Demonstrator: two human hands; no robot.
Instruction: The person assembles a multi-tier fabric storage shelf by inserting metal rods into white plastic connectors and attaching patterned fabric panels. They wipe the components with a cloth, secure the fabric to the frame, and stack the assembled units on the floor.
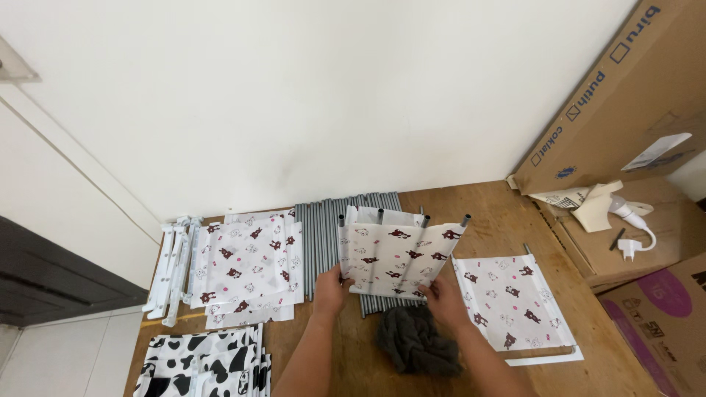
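Holding one printed panel (pixel 393 257) mid-frame, left hand (pixel 329 288) and right hand (pixel 441 298) gripping its lower edge; finished panel (pixel 511 298) right, loose sheets (pixel 246 265) left.

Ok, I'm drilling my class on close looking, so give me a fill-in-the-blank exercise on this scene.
1. Both hands, left hand and right hand, hold a printed fabric panel threaded on grey ____.
2. Just below that panel lies a dark grey ____.
3. The folded fabric at the bottom left has a black-and-white ____ pattern.
4. The white plastic rails lie at the far ____ of the floor.

Missing words: tubes; cloth; cow; left
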